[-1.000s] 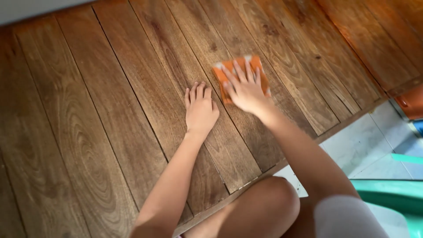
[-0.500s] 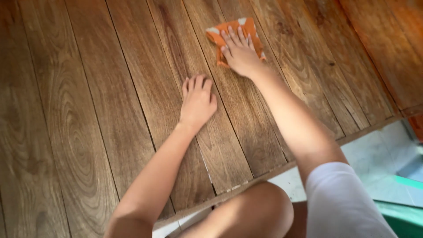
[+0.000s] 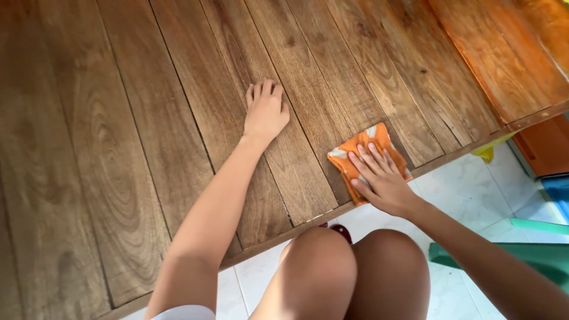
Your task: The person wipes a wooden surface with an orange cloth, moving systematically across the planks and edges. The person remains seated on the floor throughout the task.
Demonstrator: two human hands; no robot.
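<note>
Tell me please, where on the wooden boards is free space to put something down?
The wooden boards are bare left of the left hand and its arm, and also beyond both hands toward the far edge. It is crowded only at the near edge, where the right hand presses flat on the orange cloth.

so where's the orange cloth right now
In the head view, the orange cloth lies under the right hand at the near edge of the wooden platform.

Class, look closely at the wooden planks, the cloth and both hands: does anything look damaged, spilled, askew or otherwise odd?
Nothing stands out. The right hand presses an orange cloth flat near the edge of the wooden planks, and the left hand rests flat on them. No spill or break shows.
</note>
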